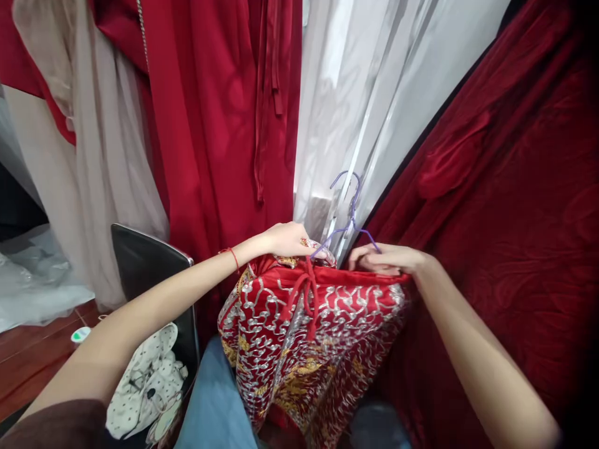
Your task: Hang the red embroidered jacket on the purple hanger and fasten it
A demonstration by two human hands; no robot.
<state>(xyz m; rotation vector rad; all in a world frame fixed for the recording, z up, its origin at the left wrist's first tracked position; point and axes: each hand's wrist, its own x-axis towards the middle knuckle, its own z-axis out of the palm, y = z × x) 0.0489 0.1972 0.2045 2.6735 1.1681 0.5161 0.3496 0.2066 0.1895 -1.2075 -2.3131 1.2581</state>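
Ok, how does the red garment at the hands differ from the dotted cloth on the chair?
The red garment carries silver and gold patterning; the dotted cloth is off-white with dark dots. The red garment hangs downward, its top edge at the left hand and right hand; the dotted cloth lies bunched on the black chair. Both are patterned fabric.

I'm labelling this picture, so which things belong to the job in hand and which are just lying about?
In hand:
- red drawstring garment with silver-and-gold embroidery
- thin purple hanger
- left hand, right hand

Just around:
- black-backed chair
- white dotted cloth
- long plain red fabric
- sheer beige fabric
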